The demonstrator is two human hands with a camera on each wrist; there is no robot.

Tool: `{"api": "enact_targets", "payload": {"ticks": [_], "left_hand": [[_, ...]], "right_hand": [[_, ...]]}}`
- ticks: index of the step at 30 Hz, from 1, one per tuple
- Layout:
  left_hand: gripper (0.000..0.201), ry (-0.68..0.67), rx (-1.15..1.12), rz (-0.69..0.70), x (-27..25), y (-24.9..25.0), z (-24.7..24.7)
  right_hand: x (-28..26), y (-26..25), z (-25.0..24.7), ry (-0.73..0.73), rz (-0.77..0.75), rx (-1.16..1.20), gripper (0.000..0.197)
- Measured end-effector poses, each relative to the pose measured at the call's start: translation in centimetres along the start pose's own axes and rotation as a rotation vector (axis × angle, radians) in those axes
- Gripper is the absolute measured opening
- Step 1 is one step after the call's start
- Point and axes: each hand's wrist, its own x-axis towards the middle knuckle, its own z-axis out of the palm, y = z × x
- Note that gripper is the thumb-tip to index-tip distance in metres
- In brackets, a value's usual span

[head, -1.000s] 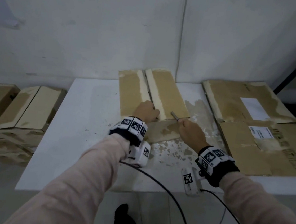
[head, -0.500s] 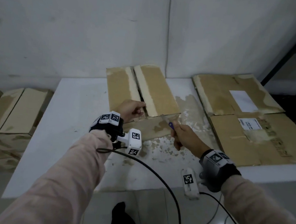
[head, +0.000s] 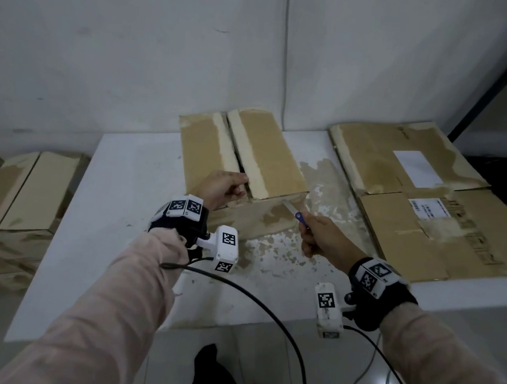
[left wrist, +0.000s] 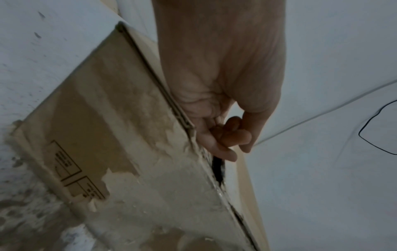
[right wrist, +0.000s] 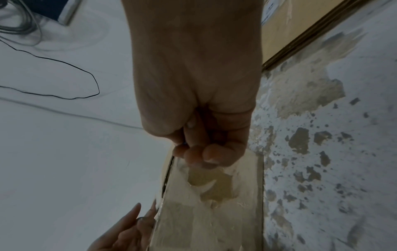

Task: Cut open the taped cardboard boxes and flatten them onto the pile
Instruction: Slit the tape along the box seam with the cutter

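A worn cardboard box lies in the middle of the white table, its two top flaps parted along a dark seam. My left hand sits at the near end of the left flap, fingers curled over its edge beside the seam. The left wrist view shows those fingers hooked at the gap in the box. My right hand grips a blue-handled knife, blade pointing at the box's near right corner and just short of it. In the right wrist view, the right hand is a fist over the box.
A pile of flattened cardboard covers the table's right side. More boxes are stacked on the floor to the left. Torn paper scraps speckle the table before the box. A black cable hangs below my arms. A wall stands close behind.
My right hand has drawn the knife back from the box's front top edge toward me. My left hand has shifted from resting on the left flap to curling at the seam's near end.
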Motion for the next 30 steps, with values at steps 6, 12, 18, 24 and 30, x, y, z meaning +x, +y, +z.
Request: {"api": "enact_targets", "payload": {"ticks": [6, 12, 18, 24, 30], "left_hand": [[0.012, 0.008, -0.012, 0.004, -0.2, 0.1, 0.1], [0.008, -0.001, -0.024, 0.009, -0.3, 0.1, 0.1], [0.026, -0.01, -0.014, 0.012, -0.2, 0.0, -0.1], [0.031, -0.046, -0.044, 0.014, -0.1, -0.3, -0.6], [0.033, -0.076, -0.017, 0.016, 0.2, -0.5, -1.1]], "right_hand": [[0.0, 0.2, 0.3, 0.04, -0.032, 0.062, 0.043], [0.0, 0.1, 1.0, 0.072, -0.004, 0.039, 0.043], [-0.2, 0.2, 1.1, 0.013, -0.009, 0.14, 0.045], [0.1, 0.1, 1.6, 0.047, -0.006, 0.146, 0.044], [0.9, -1.2, 2.6, 0.06, 0.021, 0.097, 0.042]]}}
